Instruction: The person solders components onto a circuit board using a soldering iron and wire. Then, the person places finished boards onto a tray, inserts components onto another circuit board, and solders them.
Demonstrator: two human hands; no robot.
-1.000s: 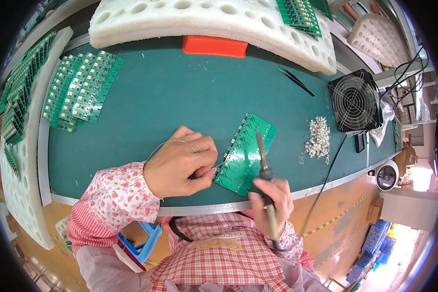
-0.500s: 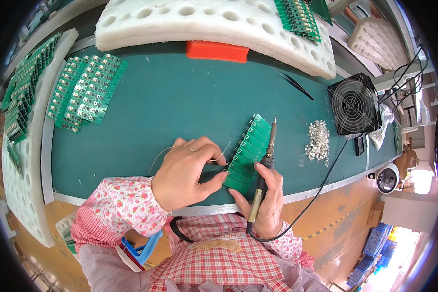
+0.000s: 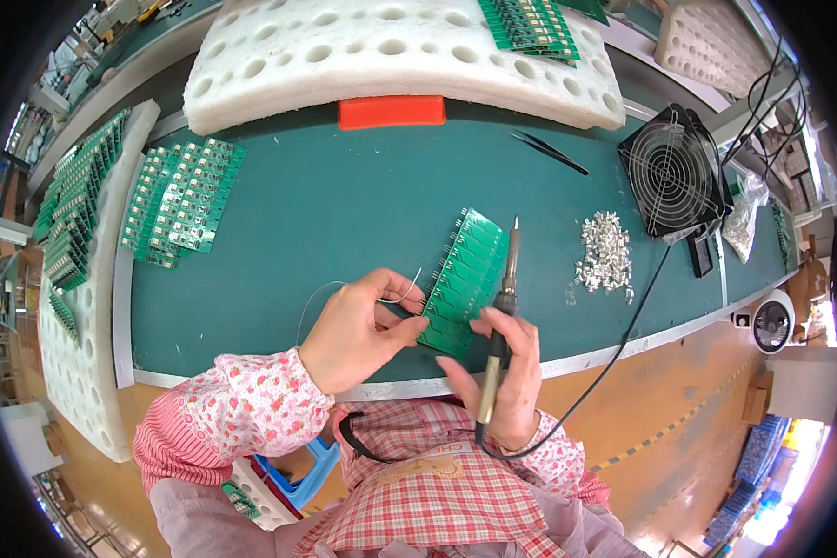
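A green circuit board panel [image 3: 467, 276] lies tilted on the green mat near the bench's front edge. My left hand [image 3: 358, 327] pinches a thin solder wire [image 3: 409, 288] and its fingertips touch the panel's near left corner. My right hand [image 3: 504, 381] grips a soldering iron [image 3: 502, 307] by its handle, tip pointing up and away just past the panel's right edge. Right fingers also rest on the panel's near edge. The iron's black cable trails off to the right.
A pile of small silver parts [image 3: 604, 256] lies right of the panel. A black fan [image 3: 671, 172], black tweezers [image 3: 549, 152], an orange block [image 3: 391, 112], white foam trays [image 3: 391, 56] and stacked green boards [image 3: 181, 200] ring the green mat [image 3: 335, 223].
The panel has turned more upright and slid slightly forward. My right hand brought the iron from lying over the panel to pointing up beside its right edge. My left hand shifted lower.
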